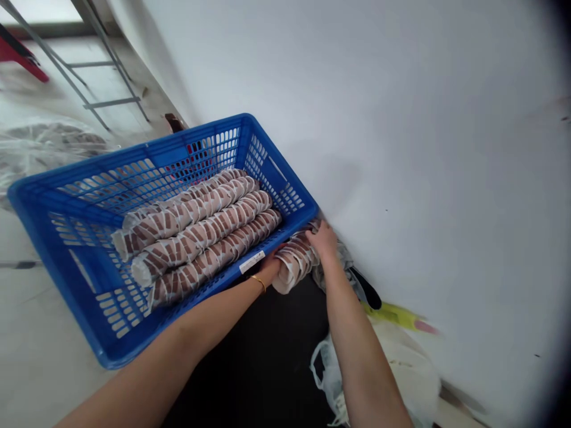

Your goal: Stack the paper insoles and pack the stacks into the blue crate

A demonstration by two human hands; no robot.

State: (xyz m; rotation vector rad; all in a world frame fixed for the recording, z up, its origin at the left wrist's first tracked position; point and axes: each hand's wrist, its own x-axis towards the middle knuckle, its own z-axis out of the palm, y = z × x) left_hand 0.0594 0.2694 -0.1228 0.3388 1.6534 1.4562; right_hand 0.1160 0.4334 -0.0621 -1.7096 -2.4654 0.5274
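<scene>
A blue plastic basket (172, 156) stands on my left, with several long rolls (209, 229) lying side by side in it. They look like nested brown-and-white patterned pieces wrapped in clear film. Outside the basket's right edge, both my hands are on a similar shorter roll (294, 261). My right hand (323, 241) grips it from above at its far end. On its left side, my left hand (270, 268) holds the near part, its fingers mostly hidden behind the roll and the basket rim. A gold bracelet (259, 283) circles my left wrist.
A white wall (401, 148) rises on the right. Along its foot lie a yellow-green item (395, 315) and white plastic bags (330, 368). A black surface (254, 362) is below my arms. At upper left are a metal frame (111, 102) and a clear-wrapped bundle (53, 142).
</scene>
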